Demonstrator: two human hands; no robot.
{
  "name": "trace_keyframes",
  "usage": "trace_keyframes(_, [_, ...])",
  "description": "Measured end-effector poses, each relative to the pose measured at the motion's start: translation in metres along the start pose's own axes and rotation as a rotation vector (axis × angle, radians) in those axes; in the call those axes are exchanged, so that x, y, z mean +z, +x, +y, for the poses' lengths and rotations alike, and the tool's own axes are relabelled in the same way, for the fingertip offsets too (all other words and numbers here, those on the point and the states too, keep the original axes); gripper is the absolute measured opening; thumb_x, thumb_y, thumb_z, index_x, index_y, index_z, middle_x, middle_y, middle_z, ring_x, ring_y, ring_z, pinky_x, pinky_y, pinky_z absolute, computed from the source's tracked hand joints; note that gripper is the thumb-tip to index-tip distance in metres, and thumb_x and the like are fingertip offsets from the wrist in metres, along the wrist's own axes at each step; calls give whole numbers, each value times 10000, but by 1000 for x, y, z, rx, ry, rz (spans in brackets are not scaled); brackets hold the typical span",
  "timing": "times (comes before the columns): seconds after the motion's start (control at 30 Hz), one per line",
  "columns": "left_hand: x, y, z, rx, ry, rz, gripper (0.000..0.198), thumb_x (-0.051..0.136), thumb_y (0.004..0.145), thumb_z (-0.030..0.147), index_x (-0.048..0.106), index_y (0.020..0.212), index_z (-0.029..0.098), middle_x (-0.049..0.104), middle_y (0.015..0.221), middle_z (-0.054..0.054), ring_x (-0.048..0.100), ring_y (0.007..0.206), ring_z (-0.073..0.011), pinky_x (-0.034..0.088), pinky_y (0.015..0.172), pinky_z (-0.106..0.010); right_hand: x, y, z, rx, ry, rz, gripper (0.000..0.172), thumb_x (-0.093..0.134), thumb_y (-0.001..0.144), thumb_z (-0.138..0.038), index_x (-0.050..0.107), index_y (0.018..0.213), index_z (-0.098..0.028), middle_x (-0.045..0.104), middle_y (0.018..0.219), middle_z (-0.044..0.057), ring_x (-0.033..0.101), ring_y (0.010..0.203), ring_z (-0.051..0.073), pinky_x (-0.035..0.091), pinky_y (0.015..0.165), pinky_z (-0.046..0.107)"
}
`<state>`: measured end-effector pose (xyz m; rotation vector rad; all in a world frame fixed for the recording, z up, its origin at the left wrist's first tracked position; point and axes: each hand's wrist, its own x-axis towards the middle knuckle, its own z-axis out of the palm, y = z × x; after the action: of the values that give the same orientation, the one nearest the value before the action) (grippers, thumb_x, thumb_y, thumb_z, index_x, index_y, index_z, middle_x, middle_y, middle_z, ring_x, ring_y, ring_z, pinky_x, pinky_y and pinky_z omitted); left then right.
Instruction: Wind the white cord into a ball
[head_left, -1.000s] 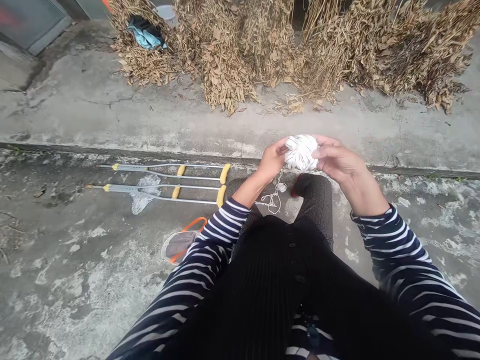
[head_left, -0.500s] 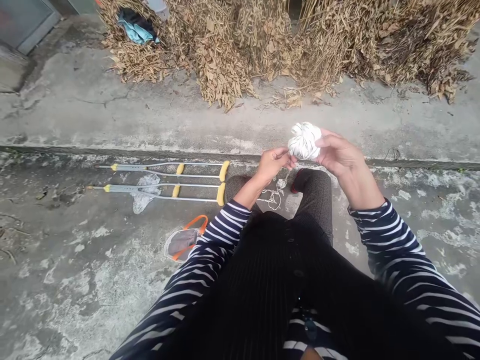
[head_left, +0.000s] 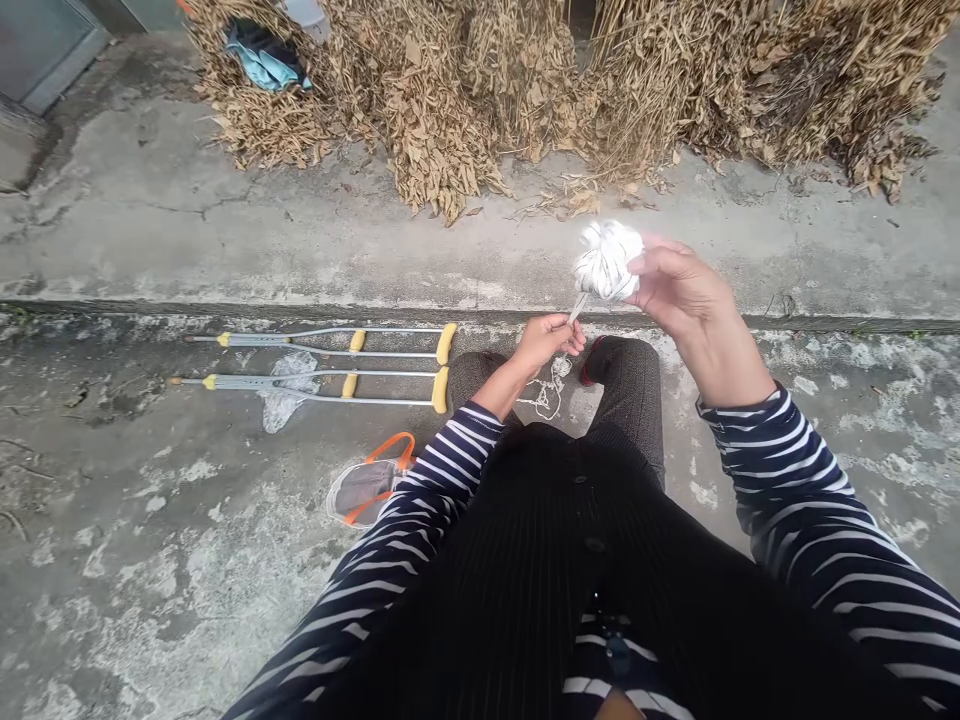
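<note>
White cord bundle sits up in the air on my feed, above the person's knees, pressed against the fingers of the right hand. Those fingers are curled around the bundle's right side and grip it, with the palm turned toward it. The left hand is lower and just beside the bundle, not touching it. Its fingers are closed on a thin pale strand that runs up to the bundle's underside. I can't tell from here exactly what the strand is.

Below the left hand, loose white string lies in a tangle between the knees of dark tweed trousers. Two aluminium crutches with yellow grips lie side by side on the concrete ground to the left, over a clear plastic bag. A face mask with orange straps lies nearby. Beyond a low step edge are heaped dried plants.
</note>
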<state>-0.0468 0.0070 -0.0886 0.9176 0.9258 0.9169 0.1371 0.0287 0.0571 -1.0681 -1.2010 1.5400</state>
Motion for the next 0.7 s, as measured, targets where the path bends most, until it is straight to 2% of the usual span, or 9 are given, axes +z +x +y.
trace_keyframes(0.13, [-6, -16, -16, -40, -7, -57, 262, 764, 884, 331, 675, 823, 92, 742, 815, -87, 718, 720, -139, 593, 685, -262, -7, 8, -11, -134, -53, 123, 464, 803, 613, -231, 750, 1073, -243, 761, 1046, 38, 666, 868, 196, 607, 738, 367])
trace_keyframes(0.27, [-13, -39, -22, -79, -57, -218, 450, 815, 824, 504, 676, 959, 98, 768, 894, -124, 756, 777, -188, 616, 753, -322, -13, 20, 0, -218, -134, 225, 486, 826, 612, -211, 736, 1088, -242, 760, 1027, 43, 681, 926, 227, 612, 748, 381])
trace_keyframes(0.33, [-17, -45, -20, -131, -62, -268, 572, 822, 802, 560, 642, 1113, 115, 775, 871, -114, 757, 712, -198, 613, 704, -328, -15, 26, 10, -225, -145, 215, 466, 821, 635, -249, 732, 1092, -261, 755, 1025, 31, 698, 973, 255, 629, 755, 415])
trace_keyframes(0.43, [-23, -50, -16, -176, -53, -246, 690, 810, 803, 592, 566, 1265, 141, 764, 769, -68, 700, 537, -171, 548, 548, -269, -18, 29, 17, -235, -152, 202, 461, 809, 651, -254, 735, 1106, -271, 750, 1037, 30, 711, 1005, 269, 643, 758, 435])
trace_keyframes(0.57, [-31, -52, -13, -171, -139, -217, 545, 790, 802, 622, 613, 975, 137, 687, 613, -24, 564, 387, -107, 427, 430, -206, -25, 26, 11, -246, -166, 180, 474, 795, 659, -220, 741, 1127, -266, 742, 1100, 35, 709, 1028, 267, 646, 779, 436])
trace_keyframes(0.63, [-33, -50, -13, -200, -174, -250, 529, 794, 787, 627, 608, 860, 138, 701, 656, -56, 626, 468, -132, 465, 455, -214, -27, 22, 8, -254, -169, 166, 482, 790, 664, -220, 740, 1142, -262, 737, 1119, 35, 705, 1045, 267, 644, 786, 435])
trace_keyframes(0.7, [-33, -43, -12, -224, -114, -229, 495, 803, 787, 586, 644, 846, 122, 756, 836, -129, 735, 692, -192, 534, 524, -231, -24, 15, 5, -246, -154, 143, 499, 799, 647, -220, 744, 1142, -254, 739, 1113, 35, 705, 1045, 262, 642, 796, 429])
